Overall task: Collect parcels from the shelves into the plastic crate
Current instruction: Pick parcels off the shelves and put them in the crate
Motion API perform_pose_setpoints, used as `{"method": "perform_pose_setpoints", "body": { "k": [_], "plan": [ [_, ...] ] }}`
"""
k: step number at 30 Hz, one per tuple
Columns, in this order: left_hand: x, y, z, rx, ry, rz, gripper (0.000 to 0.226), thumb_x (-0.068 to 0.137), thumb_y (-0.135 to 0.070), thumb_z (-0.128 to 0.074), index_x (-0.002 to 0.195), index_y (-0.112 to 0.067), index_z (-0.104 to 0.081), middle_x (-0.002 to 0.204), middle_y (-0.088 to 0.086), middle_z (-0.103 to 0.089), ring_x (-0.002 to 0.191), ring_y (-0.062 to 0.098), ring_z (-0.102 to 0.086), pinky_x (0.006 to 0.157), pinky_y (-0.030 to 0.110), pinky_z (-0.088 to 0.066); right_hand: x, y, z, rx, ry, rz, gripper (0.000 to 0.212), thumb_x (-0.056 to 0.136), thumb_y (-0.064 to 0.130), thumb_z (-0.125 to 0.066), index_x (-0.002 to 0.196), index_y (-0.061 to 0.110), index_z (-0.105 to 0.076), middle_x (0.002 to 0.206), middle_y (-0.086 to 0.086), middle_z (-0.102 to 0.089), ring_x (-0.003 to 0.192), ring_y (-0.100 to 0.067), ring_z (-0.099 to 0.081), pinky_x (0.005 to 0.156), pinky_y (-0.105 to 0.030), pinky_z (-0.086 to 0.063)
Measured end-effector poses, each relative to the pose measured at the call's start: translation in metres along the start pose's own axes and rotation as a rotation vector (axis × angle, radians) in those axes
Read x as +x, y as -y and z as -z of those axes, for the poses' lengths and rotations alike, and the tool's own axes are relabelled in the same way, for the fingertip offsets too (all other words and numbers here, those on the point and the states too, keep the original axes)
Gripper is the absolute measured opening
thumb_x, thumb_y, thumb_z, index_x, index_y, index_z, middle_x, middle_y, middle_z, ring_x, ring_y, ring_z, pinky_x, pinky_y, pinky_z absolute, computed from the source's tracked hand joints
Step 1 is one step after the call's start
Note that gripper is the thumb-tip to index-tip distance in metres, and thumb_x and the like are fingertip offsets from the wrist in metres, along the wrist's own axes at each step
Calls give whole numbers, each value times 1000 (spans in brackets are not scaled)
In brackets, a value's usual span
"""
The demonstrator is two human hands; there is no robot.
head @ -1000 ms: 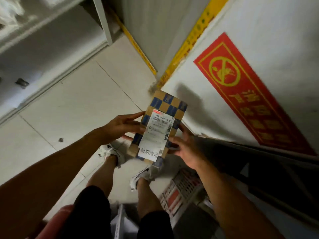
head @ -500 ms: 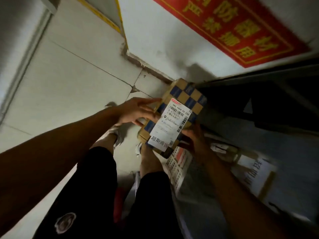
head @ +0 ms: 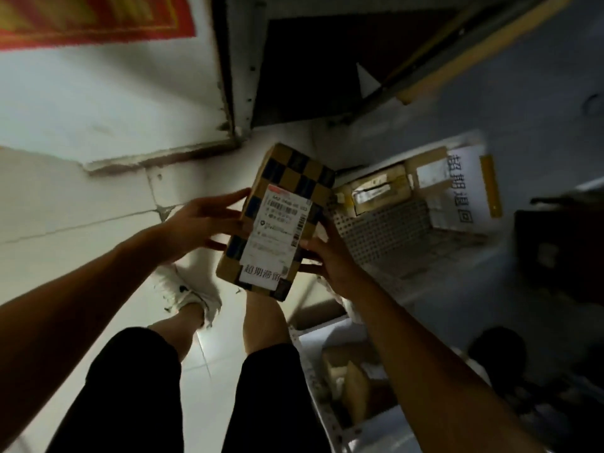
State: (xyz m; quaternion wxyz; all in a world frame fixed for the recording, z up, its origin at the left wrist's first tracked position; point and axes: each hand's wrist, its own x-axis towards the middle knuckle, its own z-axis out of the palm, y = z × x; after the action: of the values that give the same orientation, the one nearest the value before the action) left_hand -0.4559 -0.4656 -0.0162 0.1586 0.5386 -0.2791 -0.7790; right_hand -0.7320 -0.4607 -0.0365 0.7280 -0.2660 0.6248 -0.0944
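Now, parcel in hand, just short of the crate.
Head view: left hand and right hand clasp the checkered brown-and-blue cardboard parcel by its sides, beside the perforated white plastic crate; released here, it could strike the near rim and fall outside.

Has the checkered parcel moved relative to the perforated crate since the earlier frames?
Yes. The checkered parcel, held between left hand and right hand, now sits beside the crate rim; earlier the crate lay below it, by the person's feet.
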Motion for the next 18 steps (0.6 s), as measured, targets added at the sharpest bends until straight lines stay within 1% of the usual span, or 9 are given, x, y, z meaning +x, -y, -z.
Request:
{"method": "perform_pose_setpoints", "body": {
  "k": [3, 5, 7, 10, 13, 14, 16, 17, 18],
  "plan": [
    [28, -21, -27, 73, 66, 24, 95, 45, -54, -86, 131, -55, -46, 117, -9, -74, 110, 12, -69, 89, 44, -56, -5, -13, 28, 129, -49, -5, 77, 74, 25, -71, 139, 47, -36, 134, -15, -61, 98, -20, -74, 71, -34, -61],
    [49, -34, -47, 117, 95, 52, 90, 49, -52, -81, 133, -54, -46, 117, -10, -74, 113, 14, -67, 87, 40, -57, -8, -24, 48, 215, -79, -13, 75, 75, 27, -72, 138, 48, -38, 130, -14, -65, 101, -23, -73, 74, -36, -61],
    [71, -45, -68, 158, 120, 82, 86, 52, -50, -80, 131, -55, -46, 117, -11, -73, 114, 15, -66, 90, 43, -56, -10, -37, 69, 278, -94, 14, 78, 78, 29, -74, 146, 42, -38, 126, -13, -68, 107, -28, -71, 82, -43, -61],
    [107, -57, -105, 232, 167, 109, 81, 60, -43, -90, 129, -55, -48, 118, -11, -73, 113, 14, -67, 94, 49, -55, -12, -55, 101, 366, -126, 47, 86, 77, 34, -77, 151, 35, -34, 132, -8, -66, 114, -26, -69, 90, -48, -60],
    [140, -69, -143, 262, 212, 125, 102, 39, -64, -93, 131, -49, -51, 117, -6, -73, 109, 14, -70, 80, 39, -58, -14, -71, 134, 484, -186, 29, 98, 71, 40, -80, 155, 35, -30, 144, -3, -57, 119, -21, -66, 88, -41, -59],
    [152, -72, -156, 283, 223, 139, 107, 36, -64, -93, 133, -47, -52, 118, -4, -73, 109, 16, -70, 79, 39, -59, -15, -76, 145, 539, -211, 25, 93, 76, 34, -79, 155, 35, -30, 144, -2, -56, 117, -19, -66, 86, -38, -59],
    [174, -76, -180, 334, 244, 141, 103, 43, -55, -91, 138, -43, -52, 121, -5, -72, 113, 18, -68, 86, 45, -58, -17, -85, 163, 630, -241, 28, 78, 88, 19, -72, 151, 38, -32, 137, 2, -60, 111, -15, -67, 82, -34, -60],
    [187, -80, -195, 364, 258, 144, 99, 46, -52, -88, 139, -41, -53, 121, -7, -72, 113, 17, -67, 89, 45, -57, -17, -91, 174, 671, -255, 30, 75, 88, 18, -72, 149, 40, -34, 134, 4, -62, 111, -15, -67, 82, -34, -60],
    [199, -84, -210, 389, 270, 144, 95, 47, -51, -88, 136, -40, -55, 118, -10, -73, 110, 14, -69, 88, 41, -58, -16, -96, 184, 721, -275, 36, 77, 83, 22, -74, 147, 42, -37, 132, 2, -65, 113, -19, -67, 85, -37, -59]
  ]
}}
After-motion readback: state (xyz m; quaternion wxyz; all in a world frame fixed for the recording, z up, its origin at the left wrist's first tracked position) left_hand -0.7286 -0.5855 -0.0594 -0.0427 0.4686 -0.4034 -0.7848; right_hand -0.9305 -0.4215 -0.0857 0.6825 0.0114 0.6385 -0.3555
